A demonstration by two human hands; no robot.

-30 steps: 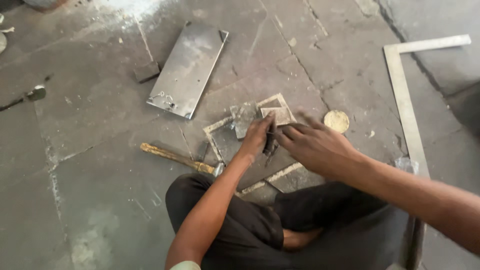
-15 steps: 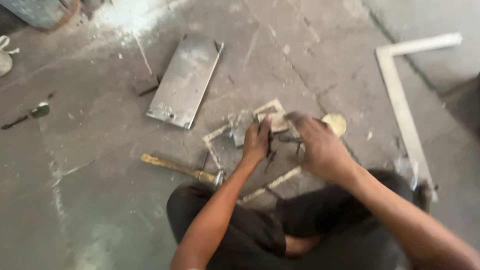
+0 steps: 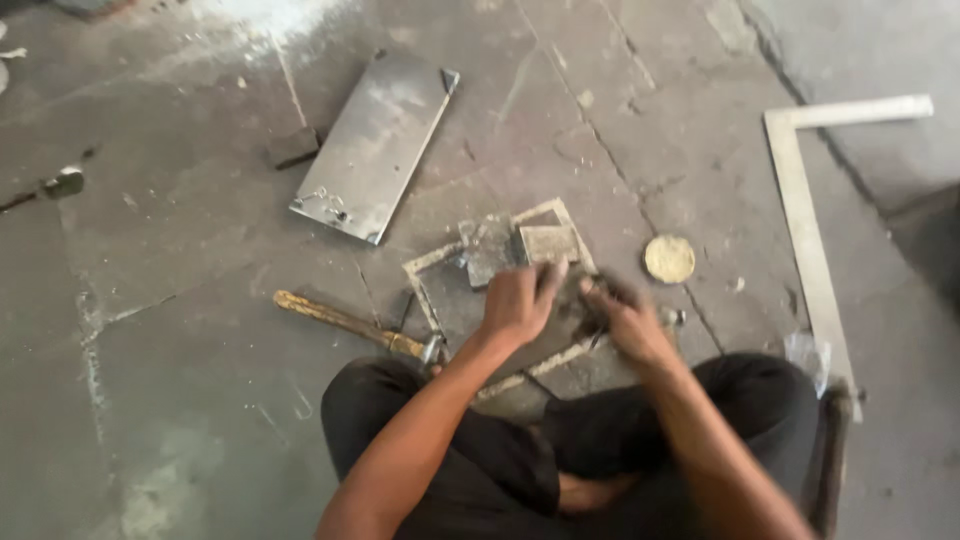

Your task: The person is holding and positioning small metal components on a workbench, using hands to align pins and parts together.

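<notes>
A: Your left hand (image 3: 520, 300)?
B: Fingers curled, resting on the frame (image 3: 430, 290); small plate (image 3: 548, 243) just beyond your fingertips.
A: Right hand (image 3: 625, 318)?
B: Blurred; grip unclear. Hammer (image 3: 345, 322) lies left.

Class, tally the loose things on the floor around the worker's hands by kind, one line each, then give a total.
Flat metal plate: 1
Square metal frame: 1
Wooden-handled hammer: 1
Large steel L-square: 1
Round yellowish disc: 1
Small dark block: 1
Total: 6
</notes>
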